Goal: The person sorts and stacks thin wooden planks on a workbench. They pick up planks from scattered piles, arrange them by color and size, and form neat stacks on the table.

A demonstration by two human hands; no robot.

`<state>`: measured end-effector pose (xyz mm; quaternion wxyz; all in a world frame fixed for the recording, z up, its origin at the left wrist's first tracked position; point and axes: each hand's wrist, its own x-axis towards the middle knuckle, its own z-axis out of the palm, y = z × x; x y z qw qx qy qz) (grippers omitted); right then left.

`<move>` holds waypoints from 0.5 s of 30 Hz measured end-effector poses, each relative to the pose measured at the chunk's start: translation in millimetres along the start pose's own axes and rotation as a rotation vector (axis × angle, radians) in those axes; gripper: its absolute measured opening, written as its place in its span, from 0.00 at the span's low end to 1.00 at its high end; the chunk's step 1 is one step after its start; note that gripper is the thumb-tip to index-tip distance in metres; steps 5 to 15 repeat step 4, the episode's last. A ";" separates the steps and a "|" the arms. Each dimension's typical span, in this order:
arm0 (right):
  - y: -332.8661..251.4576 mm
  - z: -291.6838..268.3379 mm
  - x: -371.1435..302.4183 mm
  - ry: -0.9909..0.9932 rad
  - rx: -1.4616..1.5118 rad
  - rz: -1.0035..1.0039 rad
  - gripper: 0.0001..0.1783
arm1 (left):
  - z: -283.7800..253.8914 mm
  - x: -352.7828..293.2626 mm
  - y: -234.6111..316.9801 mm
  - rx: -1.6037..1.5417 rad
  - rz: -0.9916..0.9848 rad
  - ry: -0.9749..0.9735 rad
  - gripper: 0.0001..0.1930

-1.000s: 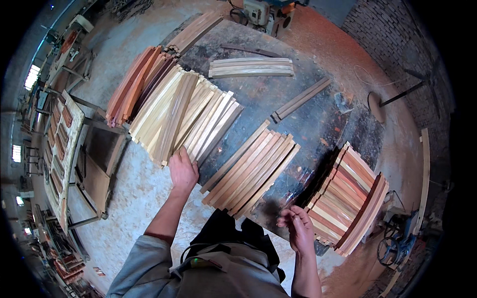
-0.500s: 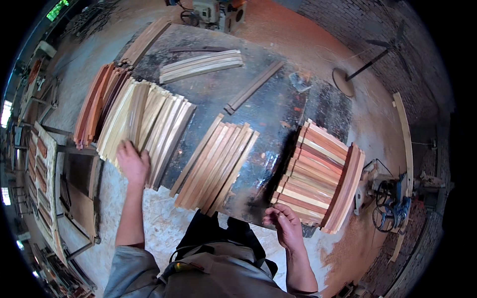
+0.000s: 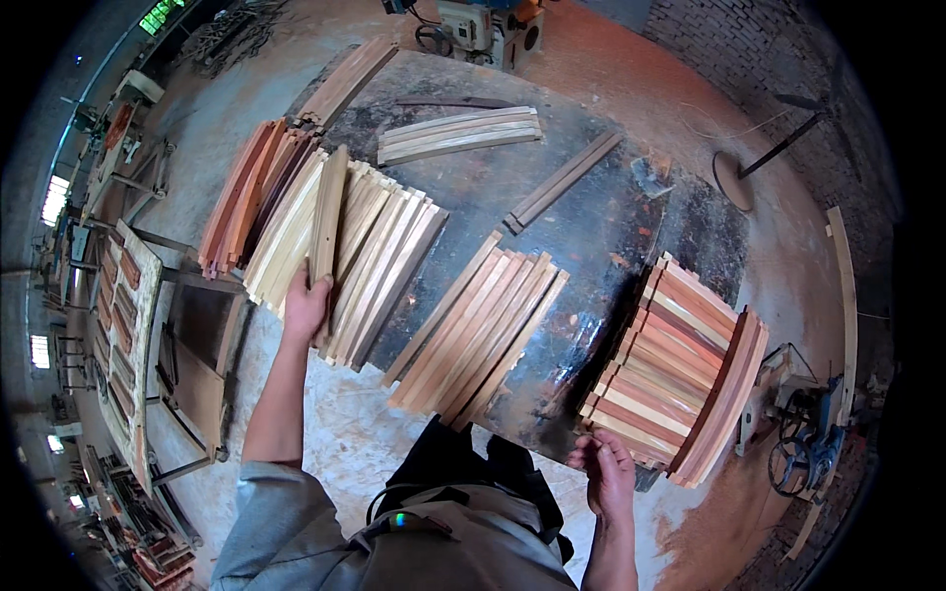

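My left hand (image 3: 307, 300) is closed round the near end of a pale brown wooden strip (image 3: 329, 212). The strip lies tilted across the top of a row of pale curved wooden strips (image 3: 387, 256) at the left of the table. My right hand (image 3: 607, 471) hovers at the table's near edge, fingers loosely curled and a little apart, with nothing visible in them. Just beyond it is a stack of mixed reddish and pale strips (image 3: 665, 369). Between my hands lies a bundle of pinkish-brown strips (image 3: 478, 330), overhanging the near edge.
The dark worktable (image 3: 552, 256) also bears reddish strips (image 3: 246, 202), a small pale bundle (image 3: 458, 133) and a dark brown pair (image 3: 562, 182). A rack board (image 3: 128, 335) stands left. Machines stand beyond the table (image 3: 478, 28) and at right (image 3: 808, 443).
The view has shifted, so the table appears farther right. My left hand, earlier laid on the pale row, now grips one strip, whose far end has swung out of line with the others.
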<state>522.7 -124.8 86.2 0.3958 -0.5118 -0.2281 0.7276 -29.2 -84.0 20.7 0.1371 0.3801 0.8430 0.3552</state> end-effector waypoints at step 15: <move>0.4 -2.9 4.0 -0.019 0.011 0.001 0.13 | -7.5 -25.4 24.7 -1.130 -0.419 -0.359 0.38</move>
